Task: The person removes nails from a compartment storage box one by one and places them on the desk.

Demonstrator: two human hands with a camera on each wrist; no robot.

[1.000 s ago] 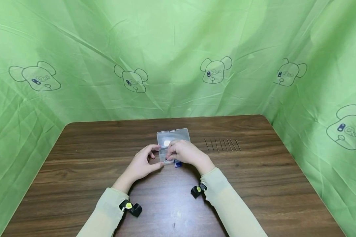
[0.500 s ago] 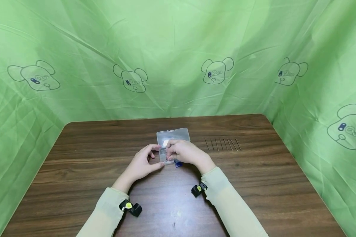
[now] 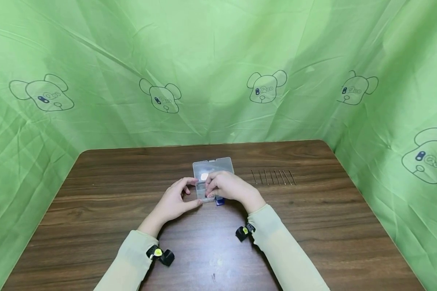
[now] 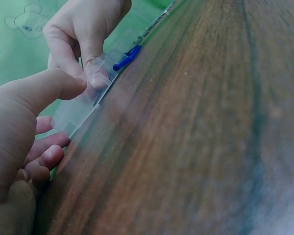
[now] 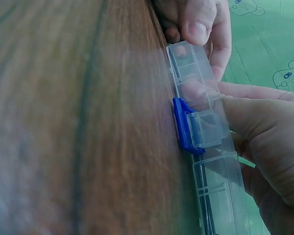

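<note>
Gripping clear plastic box (image 3: 212, 173) at its near-left corner: left hand (image 3: 175, 202), thumb and fingers curled round box edge. Right hand (image 3: 227, 186) pinches box near edge, thumb beside blue latch (image 5: 185, 125). Box lies flat on tabletop (image 3: 94, 210), lid open toward far side. Row of thin needles (image 3: 273, 178) lies right of box, well apart. Green cloth (image 3: 218, 60) hangs behind box.
</note>
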